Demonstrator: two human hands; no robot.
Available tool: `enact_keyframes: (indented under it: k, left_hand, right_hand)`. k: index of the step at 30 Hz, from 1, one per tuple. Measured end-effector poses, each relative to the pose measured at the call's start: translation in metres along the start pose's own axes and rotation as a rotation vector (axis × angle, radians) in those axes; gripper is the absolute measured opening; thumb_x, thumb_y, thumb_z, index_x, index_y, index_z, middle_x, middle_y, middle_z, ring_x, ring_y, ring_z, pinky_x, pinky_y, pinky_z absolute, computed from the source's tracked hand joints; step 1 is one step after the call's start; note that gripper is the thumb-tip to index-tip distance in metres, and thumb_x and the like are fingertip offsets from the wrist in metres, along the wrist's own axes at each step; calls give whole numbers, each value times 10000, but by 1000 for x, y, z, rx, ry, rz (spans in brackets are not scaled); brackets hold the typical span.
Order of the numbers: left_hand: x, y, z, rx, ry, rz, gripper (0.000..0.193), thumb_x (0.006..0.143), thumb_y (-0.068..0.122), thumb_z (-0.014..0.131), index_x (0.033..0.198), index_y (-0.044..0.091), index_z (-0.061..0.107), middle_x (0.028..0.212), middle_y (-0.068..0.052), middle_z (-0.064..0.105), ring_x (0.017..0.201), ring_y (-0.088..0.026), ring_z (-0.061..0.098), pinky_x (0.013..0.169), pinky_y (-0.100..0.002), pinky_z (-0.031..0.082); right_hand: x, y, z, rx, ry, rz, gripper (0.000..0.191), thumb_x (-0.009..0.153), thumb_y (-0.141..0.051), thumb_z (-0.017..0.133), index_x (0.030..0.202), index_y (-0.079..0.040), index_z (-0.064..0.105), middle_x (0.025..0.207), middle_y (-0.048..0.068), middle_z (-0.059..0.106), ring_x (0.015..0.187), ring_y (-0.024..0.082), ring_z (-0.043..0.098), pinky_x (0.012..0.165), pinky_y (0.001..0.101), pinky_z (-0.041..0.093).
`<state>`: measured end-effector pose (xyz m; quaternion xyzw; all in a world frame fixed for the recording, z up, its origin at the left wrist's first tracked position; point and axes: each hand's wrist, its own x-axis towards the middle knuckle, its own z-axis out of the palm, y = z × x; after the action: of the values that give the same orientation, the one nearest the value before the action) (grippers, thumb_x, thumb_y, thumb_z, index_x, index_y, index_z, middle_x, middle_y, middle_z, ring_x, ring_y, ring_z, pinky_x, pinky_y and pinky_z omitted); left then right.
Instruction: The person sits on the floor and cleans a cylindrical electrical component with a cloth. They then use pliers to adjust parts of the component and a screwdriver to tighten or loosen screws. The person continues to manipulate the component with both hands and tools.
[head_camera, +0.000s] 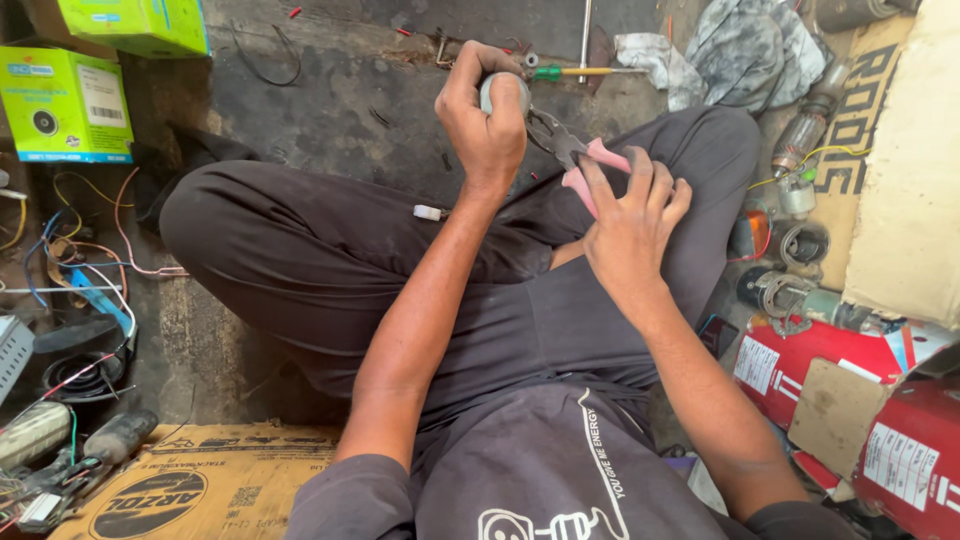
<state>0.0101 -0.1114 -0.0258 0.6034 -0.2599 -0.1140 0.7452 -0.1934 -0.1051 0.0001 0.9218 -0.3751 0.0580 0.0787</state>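
Observation:
My left hand (487, 112) is closed around a small grey rounded part (503, 90), held up over my crossed legs. My right hand (632, 222) grips pliers with pink handles (590, 165); the metal jaws point up-left toward the grey part, close beside my left hand. I sit cross-legged in dark trousers on a dirty concrete floor. A small white piece (428, 212) lies on my left thigh near my forearm.
A green-handled screwdriver (575, 72) lies on the floor beyond my hands. Green boxes (62, 100) stand at upper left above tangled wires (85, 260). Small motor parts (790, 250), red boxes (850, 390) and cardboard (900, 180) crowd the right. Cardboard (210, 480) lies at lower left.

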Motion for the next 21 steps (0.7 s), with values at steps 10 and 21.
enact_keyframes:
  k: [10, 21]
  left_hand:
    - [-3, -1, 1, -38, -12, 63, 109, 875, 82, 510, 848, 17, 593, 776, -76, 638, 711, -183, 605, 711, -346, 519]
    - [-5, -21, 8, -15, 6, 58, 87, 866, 43, 528, 827, -5, 589, 729, -65, 632, 671, -146, 590, 674, -321, 514]
  right_hand:
    - [-1, 7, 11, 118, 69, 36, 636, 792, -52, 747, 1385, 19, 528, 1254, 205, 525, 1091, 380, 512, 928, 482, 397]
    - [11, 24, 66, 204, -43, 109, 563, 736, -90, 796, 1245, -59, 556, 1006, 167, 526, 916, 384, 527, 739, 475, 363]
